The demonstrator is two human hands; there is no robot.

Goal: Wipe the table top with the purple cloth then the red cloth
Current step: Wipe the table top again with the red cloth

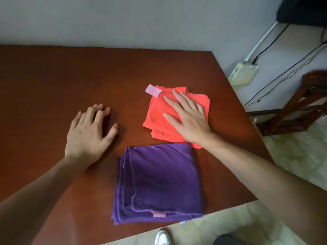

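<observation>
On the table [53, 76], the red cloth [159, 119] is pressed by the flat, released right hand [187, 119]; the left hand [88, 133] is rested unclenched beside the folded purple cloth [159, 183].

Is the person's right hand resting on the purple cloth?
No, the right hand lies flat on the red cloth, while the purple cloth sits untouched nearer the table's front edge.

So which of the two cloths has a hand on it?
The red cloth, farther back on the table: the right hand lies flat on it. The purple cloth, at the near edge, is untouched.
</observation>
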